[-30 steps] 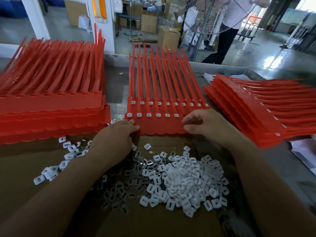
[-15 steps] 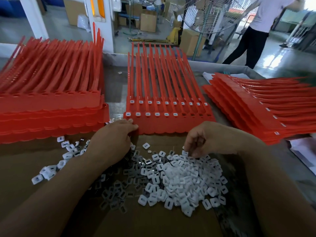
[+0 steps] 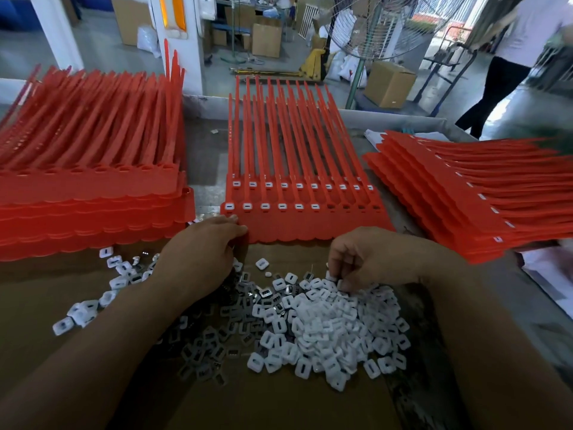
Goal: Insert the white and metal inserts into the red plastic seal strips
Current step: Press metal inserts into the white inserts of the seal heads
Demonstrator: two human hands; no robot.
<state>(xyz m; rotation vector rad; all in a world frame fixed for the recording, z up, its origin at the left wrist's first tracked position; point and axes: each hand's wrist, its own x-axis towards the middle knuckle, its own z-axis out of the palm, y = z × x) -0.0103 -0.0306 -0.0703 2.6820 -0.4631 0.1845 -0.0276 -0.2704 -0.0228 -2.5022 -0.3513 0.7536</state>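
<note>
On the cardboard-covered tabletop (image 3: 279,408), the middle sheet of red seal strips (image 3: 310,226) shows six front-row sockets filled and four empty. The left hand (image 3: 201,252) fingers clamp its near-left corner. The right hand (image 3: 372,259) fingers pinch one of the white inserts (image 3: 335,321) heaped toward the near edge.

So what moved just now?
The right grip left the near edge of the strips and came back toward the person, down onto the inserts. Its fingers are curled among them, but I can't tell if it has pinched one. The left grip stayed holding the strips' near left corner. The strips and inserts did not move.
</note>
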